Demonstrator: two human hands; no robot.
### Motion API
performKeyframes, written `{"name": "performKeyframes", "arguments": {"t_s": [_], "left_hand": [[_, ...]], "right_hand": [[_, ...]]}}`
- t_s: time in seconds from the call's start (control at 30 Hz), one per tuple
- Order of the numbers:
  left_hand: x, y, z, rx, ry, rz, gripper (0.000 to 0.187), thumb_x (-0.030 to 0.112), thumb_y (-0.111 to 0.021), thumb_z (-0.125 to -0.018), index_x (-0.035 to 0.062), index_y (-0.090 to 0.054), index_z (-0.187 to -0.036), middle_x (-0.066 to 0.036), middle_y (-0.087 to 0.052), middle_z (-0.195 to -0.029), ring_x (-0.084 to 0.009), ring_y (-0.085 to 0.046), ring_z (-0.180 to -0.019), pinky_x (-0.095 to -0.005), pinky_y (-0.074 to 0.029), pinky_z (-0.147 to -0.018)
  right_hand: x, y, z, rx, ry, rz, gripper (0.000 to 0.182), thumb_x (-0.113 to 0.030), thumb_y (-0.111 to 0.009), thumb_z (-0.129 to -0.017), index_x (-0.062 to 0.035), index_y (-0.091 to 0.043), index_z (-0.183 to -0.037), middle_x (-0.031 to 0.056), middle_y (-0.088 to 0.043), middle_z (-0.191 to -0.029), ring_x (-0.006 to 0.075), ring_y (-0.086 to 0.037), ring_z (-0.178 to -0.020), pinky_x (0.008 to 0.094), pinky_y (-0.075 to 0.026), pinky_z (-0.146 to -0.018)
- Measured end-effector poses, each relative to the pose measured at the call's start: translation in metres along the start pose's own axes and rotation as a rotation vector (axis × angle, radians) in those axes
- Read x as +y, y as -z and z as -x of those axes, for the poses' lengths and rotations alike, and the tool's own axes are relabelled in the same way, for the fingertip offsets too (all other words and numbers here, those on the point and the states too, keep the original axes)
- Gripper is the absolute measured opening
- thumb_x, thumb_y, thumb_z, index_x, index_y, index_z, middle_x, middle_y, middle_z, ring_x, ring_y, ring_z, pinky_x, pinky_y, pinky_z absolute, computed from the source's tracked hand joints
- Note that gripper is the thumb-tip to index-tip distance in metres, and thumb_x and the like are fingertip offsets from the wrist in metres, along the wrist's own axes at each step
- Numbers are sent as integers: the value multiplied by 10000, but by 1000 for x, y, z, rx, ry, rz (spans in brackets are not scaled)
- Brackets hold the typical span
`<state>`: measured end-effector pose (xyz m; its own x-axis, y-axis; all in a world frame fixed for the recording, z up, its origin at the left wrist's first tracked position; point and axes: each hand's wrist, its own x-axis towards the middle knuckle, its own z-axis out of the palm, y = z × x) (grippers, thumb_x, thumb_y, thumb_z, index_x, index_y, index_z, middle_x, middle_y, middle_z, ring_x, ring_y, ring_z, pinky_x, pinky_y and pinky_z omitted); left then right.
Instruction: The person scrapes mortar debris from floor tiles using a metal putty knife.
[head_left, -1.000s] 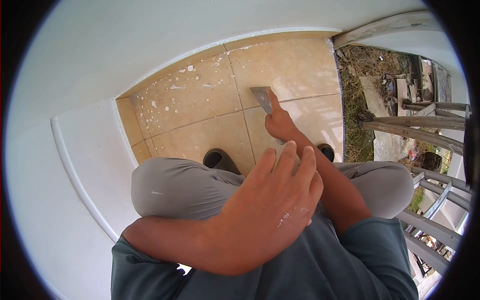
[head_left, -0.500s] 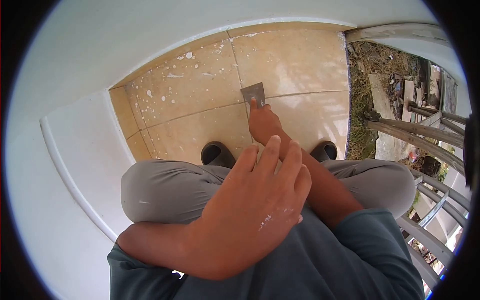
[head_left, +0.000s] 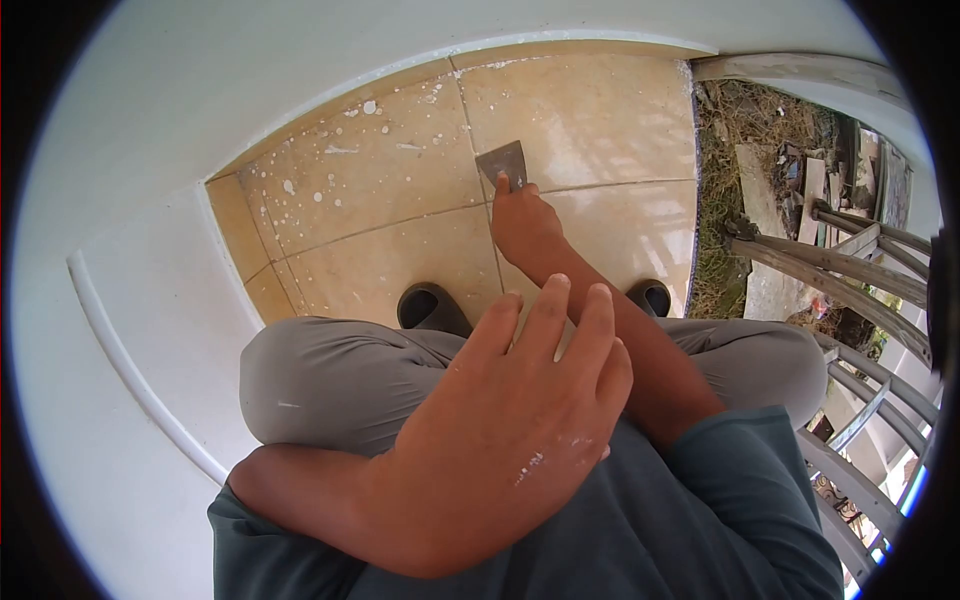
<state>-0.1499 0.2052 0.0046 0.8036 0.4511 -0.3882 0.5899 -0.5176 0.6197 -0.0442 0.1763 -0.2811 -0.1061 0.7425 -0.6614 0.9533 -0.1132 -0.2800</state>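
My right hand point(head_left: 525, 225) is closed around a putty knife, its index finger stretched along the broad metal blade point(head_left: 504, 164). The blade lies at the beige tiled floor point(head_left: 600, 120), over the crossing of the grout lines. Its handle is hidden in the hand. My left hand point(head_left: 525, 385) hangs close to the camera, above my lap, its fingers apart and nothing seen in it. White specks mark the back of that hand. White paint spots point(head_left: 370, 107) are scattered over the tiles, mostly on the left side.
White walls point(head_left: 130, 300) stand to the left and ahead, with tiled skirting point(head_left: 232, 225) along the floor. Dark shoes point(head_left: 430, 305) show below my knees. On the right the floor ends at dry grass and debris point(head_left: 745, 110), beside a ladder-like frame point(head_left: 840, 265).
My right hand has pushed the putty knife slightly forward over the tiles. My left hand stays spread above my lap, shifted a little to the right. The view has moved slightly.
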Motion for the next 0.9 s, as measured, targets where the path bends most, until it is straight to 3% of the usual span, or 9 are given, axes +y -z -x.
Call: {"name": "performKeyframes", "arguments": {"t_s": [0.43,0.57,0.63,0.9], "left_hand": [[-3,6,1,10,20,17,634,374,-808,-718,29,-620,-1215,-204,-523,-1390,-359,-507,-1272,-456,-422,-1038],[0,3,0,11,16,-8,629,374,-807,-720,27,-618,-1210,-205,-525,-1388,-363,-504,-1273,-460,-417,-1046],[2,4,1,6,42,-14,630,374,-806,-723,28,-616,-1214,-205,-526,-1386,-367,-502,-1275,-461,-414,-1051],[4,2,3,-2,41,-14,628,355,-802,-747,16,-604,-1238,-211,-524,-1383,-377,-491,-1283,-457,-402,-1062]], "right_hand": [[-3,2,0,-59,-19,-41,556,-124,-460,-985,80,-334,-1487,344,-564,-1124,399,-714,-864,406,-613,-745],[-13,35,-73,61,-7,-99,528,-122,-477,-980,92,-377,-1452,348,-576,-1149,407,-693,-960,400,-610,-769],[-17,61,-89,-17,51,-20,533,-138,-485,-980,96,-378,-1447,343,-586,-1166,397,-667,-1034,403,-609,-778],[-22,51,-74,27,-24,-88,425,-127,-556,-939,100,-558,-1299,268,-623,-1219,358,-615,-1153,417,-594,-856]]}}
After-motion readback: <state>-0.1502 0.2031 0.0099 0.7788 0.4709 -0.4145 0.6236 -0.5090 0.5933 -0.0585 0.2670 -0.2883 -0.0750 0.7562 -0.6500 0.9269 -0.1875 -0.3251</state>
